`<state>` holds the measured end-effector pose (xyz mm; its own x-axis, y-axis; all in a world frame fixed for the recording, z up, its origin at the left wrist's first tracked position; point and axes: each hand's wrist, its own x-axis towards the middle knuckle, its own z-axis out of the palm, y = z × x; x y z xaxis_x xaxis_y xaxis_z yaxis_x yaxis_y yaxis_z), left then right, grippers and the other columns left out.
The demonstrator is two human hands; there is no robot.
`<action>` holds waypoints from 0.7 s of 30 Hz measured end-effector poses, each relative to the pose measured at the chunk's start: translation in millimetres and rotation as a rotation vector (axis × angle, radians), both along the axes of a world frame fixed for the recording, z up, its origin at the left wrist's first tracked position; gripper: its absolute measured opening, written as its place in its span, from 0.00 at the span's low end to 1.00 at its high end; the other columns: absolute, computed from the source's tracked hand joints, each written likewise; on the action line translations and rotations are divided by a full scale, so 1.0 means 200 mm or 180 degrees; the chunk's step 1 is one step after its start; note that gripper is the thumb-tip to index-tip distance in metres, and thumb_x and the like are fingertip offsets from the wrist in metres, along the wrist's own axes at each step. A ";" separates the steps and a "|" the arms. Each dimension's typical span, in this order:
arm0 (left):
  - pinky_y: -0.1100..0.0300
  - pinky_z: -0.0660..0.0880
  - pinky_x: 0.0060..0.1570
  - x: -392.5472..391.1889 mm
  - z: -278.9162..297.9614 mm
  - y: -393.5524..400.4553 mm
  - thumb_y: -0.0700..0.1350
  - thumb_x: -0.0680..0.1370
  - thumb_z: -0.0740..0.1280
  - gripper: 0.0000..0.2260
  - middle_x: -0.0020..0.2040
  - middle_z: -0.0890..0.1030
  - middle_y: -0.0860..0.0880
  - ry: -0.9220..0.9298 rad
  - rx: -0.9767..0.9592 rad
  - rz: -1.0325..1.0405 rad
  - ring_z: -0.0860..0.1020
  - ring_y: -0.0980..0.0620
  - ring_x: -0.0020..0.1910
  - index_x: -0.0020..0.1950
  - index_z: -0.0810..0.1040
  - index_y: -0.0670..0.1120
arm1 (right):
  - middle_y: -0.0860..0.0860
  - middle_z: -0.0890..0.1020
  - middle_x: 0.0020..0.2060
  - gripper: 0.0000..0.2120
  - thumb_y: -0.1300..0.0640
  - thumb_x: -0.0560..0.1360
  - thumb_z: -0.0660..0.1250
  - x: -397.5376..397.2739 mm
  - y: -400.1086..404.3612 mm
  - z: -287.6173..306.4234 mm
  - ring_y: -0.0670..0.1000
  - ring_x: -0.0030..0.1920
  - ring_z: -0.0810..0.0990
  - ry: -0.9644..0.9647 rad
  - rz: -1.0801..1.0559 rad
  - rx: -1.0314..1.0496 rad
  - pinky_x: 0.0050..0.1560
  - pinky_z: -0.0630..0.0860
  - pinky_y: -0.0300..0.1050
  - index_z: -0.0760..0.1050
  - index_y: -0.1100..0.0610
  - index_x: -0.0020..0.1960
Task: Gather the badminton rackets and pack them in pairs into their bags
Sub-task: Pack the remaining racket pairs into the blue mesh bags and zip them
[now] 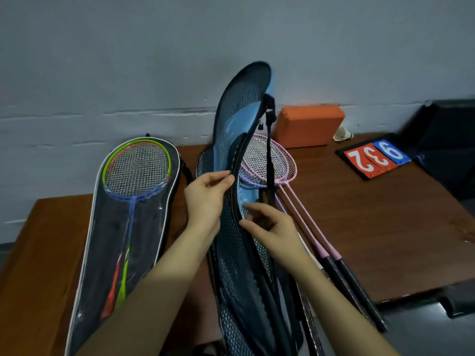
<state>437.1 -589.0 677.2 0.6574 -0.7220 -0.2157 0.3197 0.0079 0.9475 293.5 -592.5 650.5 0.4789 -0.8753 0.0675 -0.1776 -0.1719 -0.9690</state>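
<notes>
Rackets in pink and lilac (270, 163) lie side by side on the brown table (372, 214) at about two o'clock from the hands, heads toward the wall. At centre, the blue mesh bag (239, 116) stands open (its flap lifted). The left hand (205, 199) pinches the bag's dark edge; the right hand (272, 227) curls its fingers on the lower rim. At nine o'clock a clear bag (138, 227) holds two rackets.

Both hands (205, 196) on mesh bag (239, 265)
</notes>
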 end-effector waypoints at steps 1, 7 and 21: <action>0.50 0.76 0.57 0.00 0.01 0.00 0.34 0.70 0.71 0.07 0.43 0.83 0.43 0.0055 -0.0053 -0.0002 0.81 0.45 0.49 0.40 0.81 0.46 | 0.52 0.81 0.38 0.14 0.62 0.71 0.72 0.02 0.01 0.01 0.46 0.40 0.78 -0.0084 -0.0097 -0.0045 0.47 0.74 0.37 0.77 0.54 0.55; 0.57 0.77 0.49 -0.02 0.05 0.02 0.35 0.71 0.70 0.07 0.39 0.82 0.47 -0.0280 -0.0098 -0.0092 0.80 0.50 0.42 0.40 0.80 0.47 | 0.46 0.78 0.38 0.15 0.62 0.70 0.73 0.12 0.04 0.02 0.42 0.38 0.76 0.0028 -0.0394 -0.0279 0.46 0.74 0.37 0.75 0.54 0.54; 0.66 0.76 0.30 0.03 -0.06 0.15 0.37 0.76 0.65 0.07 0.38 0.77 0.48 -0.1151 0.0172 -0.0059 0.77 0.56 0.35 0.42 0.74 0.49 | 0.45 0.78 0.38 0.17 0.65 0.71 0.63 0.07 0.02 -0.03 0.43 0.38 0.75 -0.0096 -0.0040 -0.0461 0.44 0.72 0.36 0.76 0.50 0.57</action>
